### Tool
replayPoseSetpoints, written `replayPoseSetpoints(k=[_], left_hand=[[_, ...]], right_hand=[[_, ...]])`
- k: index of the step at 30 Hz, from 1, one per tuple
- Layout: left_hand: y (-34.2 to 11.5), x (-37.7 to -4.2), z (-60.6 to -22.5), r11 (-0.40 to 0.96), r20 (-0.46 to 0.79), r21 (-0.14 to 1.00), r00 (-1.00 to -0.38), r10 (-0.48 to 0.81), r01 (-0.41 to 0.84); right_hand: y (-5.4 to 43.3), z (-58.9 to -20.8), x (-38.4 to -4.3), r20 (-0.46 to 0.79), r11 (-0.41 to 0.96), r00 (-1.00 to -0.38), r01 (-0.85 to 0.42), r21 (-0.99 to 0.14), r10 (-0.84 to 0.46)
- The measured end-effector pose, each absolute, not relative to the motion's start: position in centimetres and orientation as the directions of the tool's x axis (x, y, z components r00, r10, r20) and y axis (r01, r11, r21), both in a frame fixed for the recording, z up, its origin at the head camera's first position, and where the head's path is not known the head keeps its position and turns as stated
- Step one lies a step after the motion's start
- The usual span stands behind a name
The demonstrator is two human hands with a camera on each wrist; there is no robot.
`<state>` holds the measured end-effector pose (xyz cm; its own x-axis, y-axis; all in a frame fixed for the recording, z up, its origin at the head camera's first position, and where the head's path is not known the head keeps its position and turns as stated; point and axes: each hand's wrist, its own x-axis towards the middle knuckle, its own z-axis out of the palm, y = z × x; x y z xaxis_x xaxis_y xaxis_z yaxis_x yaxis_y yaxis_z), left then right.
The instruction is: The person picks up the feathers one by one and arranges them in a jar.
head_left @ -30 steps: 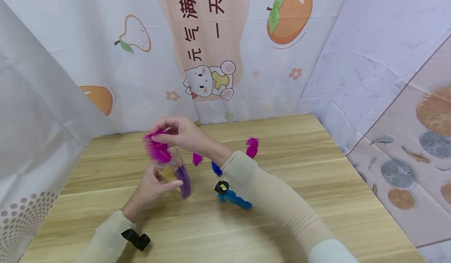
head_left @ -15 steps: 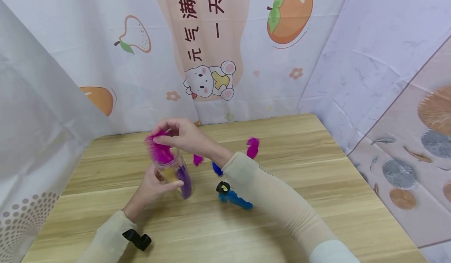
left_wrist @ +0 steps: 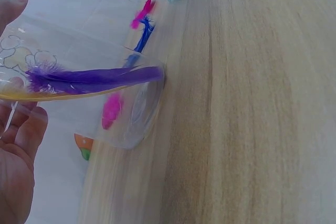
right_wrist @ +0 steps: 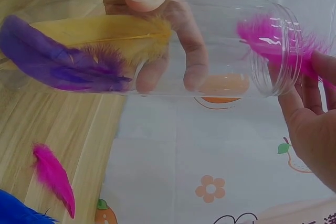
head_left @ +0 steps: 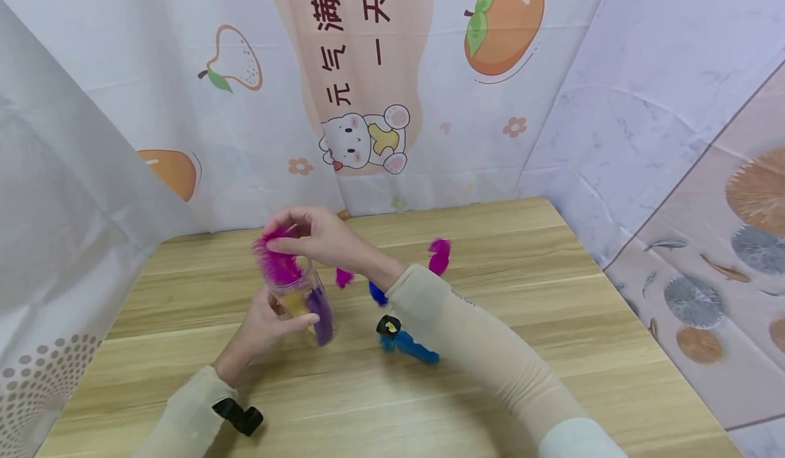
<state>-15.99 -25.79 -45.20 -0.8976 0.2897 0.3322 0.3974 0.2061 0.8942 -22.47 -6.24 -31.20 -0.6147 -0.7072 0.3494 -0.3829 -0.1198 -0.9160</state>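
Observation:
My left hand grips a clear plastic jar low on its side, thumb on one side and fingers on the other. The jar stands on the table, mouth up. Inside it lie a purple feather and a yellow feather. Over the mouth, my right hand pinches a magenta feather between thumb and fingers. One end of this feather reaches inside the threaded rim, as the right wrist view shows; the other end sticks out past my fingertips.
Loose feathers lie right of the jar on the wooden table: a magenta one, a dark blue one, another magenta one and a light blue one. A printed curtain hangs behind the table.

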Motion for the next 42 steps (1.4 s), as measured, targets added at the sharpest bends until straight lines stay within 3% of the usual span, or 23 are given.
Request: replayPoseSetpoints(k=[11,29,42], left_hand=[[-25.76,-15.98,-45.21,0.222,0.31,0.902,-0.912,0.269,0.371],[-25.7,-15.79,-45.11,0.227,0.296,0.908,-0.922,0.248,0.353],[-25.7,-15.75,-44.96,0.234,0.309,0.901,-0.919,0.243,0.365]], right_hand=[[-6.1,-30.88,-22.21,0.307,-0.094,-0.641,-0.343,-0.934,-0.703],[-6.08,-31.06,-22.39,0.368,-0.129,-0.577,-0.413,-0.902,-0.729],[-6.11,-30.99,-22.43,0.375,-0.118,-0.572,-0.434,-0.893,-0.729]])
